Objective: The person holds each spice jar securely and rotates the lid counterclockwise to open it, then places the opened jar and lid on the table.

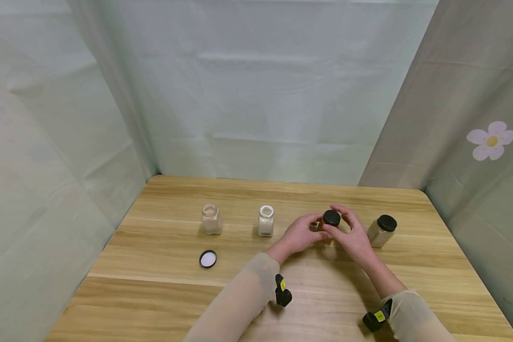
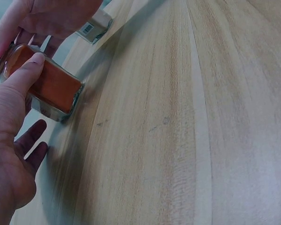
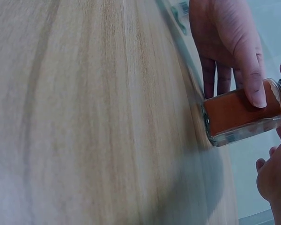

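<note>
A square glass jar of orange-red powder [image 2: 58, 89] stands between both hands, its black lid [image 1: 331, 217] on top. My left hand [image 1: 300, 233] holds the jar's body, its thumb lying along the glass in the left wrist view. Thumb and fingers of my right hand [image 1: 354, 238] grip around the lid from the other side. The right wrist view shows the base of the jar at the tabletop, and the right hand partly cut off at the edge. Just right of this hand is another black-lidded jar [image 1: 381, 231] with pale contents.
On the wooden table [image 1: 154, 304], two jars without lids stand to the left: one with pinkish-beige contents [image 1: 212, 222] and one with white contents [image 1: 266, 223]. A loose black-rimmed lid [image 1: 207, 259] lies white side up before them. Cloth curtains [image 1: 261, 95] enclose the back and sides.
</note>
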`<action>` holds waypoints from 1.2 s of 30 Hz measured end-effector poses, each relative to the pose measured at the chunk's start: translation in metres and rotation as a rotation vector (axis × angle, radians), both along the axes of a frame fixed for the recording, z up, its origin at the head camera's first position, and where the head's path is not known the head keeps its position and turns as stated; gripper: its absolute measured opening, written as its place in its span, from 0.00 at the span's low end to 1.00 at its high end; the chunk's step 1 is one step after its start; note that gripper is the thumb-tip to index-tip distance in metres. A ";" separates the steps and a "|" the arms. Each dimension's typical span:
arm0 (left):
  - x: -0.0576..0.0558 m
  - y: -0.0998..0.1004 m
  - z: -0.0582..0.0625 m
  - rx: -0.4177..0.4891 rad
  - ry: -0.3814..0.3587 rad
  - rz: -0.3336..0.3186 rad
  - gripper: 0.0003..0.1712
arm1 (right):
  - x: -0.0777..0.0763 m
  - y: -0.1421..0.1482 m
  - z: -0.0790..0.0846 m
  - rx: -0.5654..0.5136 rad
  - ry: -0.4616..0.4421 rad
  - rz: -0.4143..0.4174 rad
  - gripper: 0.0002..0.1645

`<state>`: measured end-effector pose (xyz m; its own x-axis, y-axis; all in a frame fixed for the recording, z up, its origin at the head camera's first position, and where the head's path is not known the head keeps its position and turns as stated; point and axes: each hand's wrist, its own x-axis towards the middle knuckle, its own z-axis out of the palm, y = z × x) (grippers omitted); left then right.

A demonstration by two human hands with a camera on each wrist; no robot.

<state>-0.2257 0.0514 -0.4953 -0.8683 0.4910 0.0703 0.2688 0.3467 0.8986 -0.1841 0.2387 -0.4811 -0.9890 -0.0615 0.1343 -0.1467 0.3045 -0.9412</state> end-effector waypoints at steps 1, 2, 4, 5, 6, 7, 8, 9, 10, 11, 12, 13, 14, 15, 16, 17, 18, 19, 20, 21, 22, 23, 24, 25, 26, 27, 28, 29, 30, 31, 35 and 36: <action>0.000 0.000 0.000 -0.005 0.002 0.005 0.32 | 0.000 0.000 0.000 -0.006 -0.002 -0.001 0.40; 0.000 0.000 0.000 -0.011 0.004 0.008 0.31 | 0.000 0.000 0.000 -0.012 -0.003 -0.003 0.40; 0.000 0.000 0.000 -0.018 0.006 0.013 0.31 | 0.000 -0.001 0.000 -0.019 -0.005 -0.005 0.40; 0.000 0.000 0.000 -0.021 0.004 0.013 0.31 | 0.000 -0.001 0.001 -0.021 -0.004 -0.008 0.40; 0.000 0.000 0.000 -0.022 0.003 0.014 0.31 | -0.001 -0.001 0.000 -0.024 -0.004 -0.010 0.40; 0.000 0.000 0.001 -0.024 0.002 0.013 0.31 | -0.001 -0.001 0.000 -0.025 -0.002 -0.011 0.40; 0.000 0.000 0.001 -0.023 0.001 0.012 0.31 | -0.001 -0.001 0.000 -0.026 0.002 -0.014 0.39; 0.000 0.000 0.001 -0.022 0.001 0.011 0.31 | -0.002 -0.001 -0.001 -0.028 0.008 -0.016 0.38; 0.000 0.000 0.001 -0.021 0.001 0.010 0.31 | -0.002 -0.001 -0.001 -0.029 0.013 -0.017 0.37; 0.001 0.000 0.001 -0.019 0.000 0.010 0.31 | -0.003 -0.001 -0.002 -0.031 0.015 -0.019 0.37; 0.000 0.000 0.001 -0.018 -0.001 0.010 0.31 | -0.003 -0.001 -0.002 -0.033 0.016 -0.019 0.37; 0.000 0.000 0.001 -0.016 -0.001 0.010 0.31 | -0.003 -0.001 -0.003 -0.034 0.020 -0.020 0.36; 0.000 0.000 0.001 -0.013 -0.002 0.010 0.31 | -0.004 -0.001 -0.003 -0.034 0.022 -0.020 0.36; 0.000 0.000 0.001 -0.012 -0.003 0.011 0.31 | -0.004 -0.001 -0.003 -0.036 0.023 -0.020 0.35; 0.000 0.000 0.001 -0.012 -0.003 0.012 0.30 | -0.004 -0.001 -0.003 -0.038 0.024 -0.022 0.35; 0.000 0.000 0.001 -0.012 -0.005 0.013 0.30 | -0.004 -0.001 -0.004 -0.039 0.023 -0.023 0.35; 0.000 0.000 0.001 -0.012 -0.005 0.013 0.31 | -0.004 -0.001 -0.004 -0.038 0.025 -0.022 0.35; 0.000 0.000 0.001 -0.013 -0.004 0.013 0.31 | -0.004 -0.001 -0.004 -0.039 0.025 -0.023 0.35; 0.000 0.000 0.002 -0.014 -0.004 0.013 0.31 | -0.004 -0.001 -0.004 -0.039 0.024 -0.026 0.34; 0.000 0.000 0.002 -0.015 -0.003 0.013 0.31 | -0.004 -0.001 -0.004 -0.042 0.024 -0.027 0.34; 0.000 0.000 0.001 -0.016 -0.004 0.011 0.31 | -0.004 -0.001 -0.004 -0.042 0.023 -0.029 0.34; -0.001 0.001 0.001 -0.016 -0.004 0.009 0.31 | -0.004 -0.002 -0.003 -0.042 0.021 -0.028 0.34; -0.001 0.001 0.001 -0.014 -0.003 0.009 0.31 | -0.004 -0.002 -0.003 -0.041 0.020 -0.028 0.34; -0.001 0.001 0.000 -0.012 -0.003 0.009 0.31 | -0.004 -0.002 -0.003 -0.042 0.017 -0.030 0.33; -0.001 0.001 0.000 -0.011 -0.002 0.007 0.31 | -0.004 -0.002 -0.003 -0.043 0.018 -0.030 0.33; -0.002 0.001 0.000 -0.010 -0.001 0.006 0.31 | -0.004 -0.002 -0.003 -0.044 0.020 -0.029 0.33; -0.002 0.001 0.000 -0.011 0.001 0.005 0.31 | -0.004 -0.002 -0.003 -0.043 0.021 -0.027 0.33; -0.002 0.001 0.000 -0.010 0.004 0.005 0.30 | -0.003 -0.002 -0.003 -0.042 0.021 -0.024 0.33; -0.002 0.001 0.000 -0.007 0.006 0.005 0.30 | -0.003 -0.002 -0.003 -0.043 0.023 -0.022 0.32; -0.002 0.001 0.000 -0.006 0.009 0.004 0.30 | -0.003 -0.002 -0.003 -0.043 0.026 -0.020 0.32; -0.002 0.001 0.000 -0.013 0.015 -0.001 0.29 | -0.002 -0.001 -0.003 -0.042 0.028 -0.008 0.31; -0.002 0.001 0.000 -0.016 0.016 -0.001 0.29 | -0.001 -0.001 -0.003 -0.042 0.030 -0.007 0.30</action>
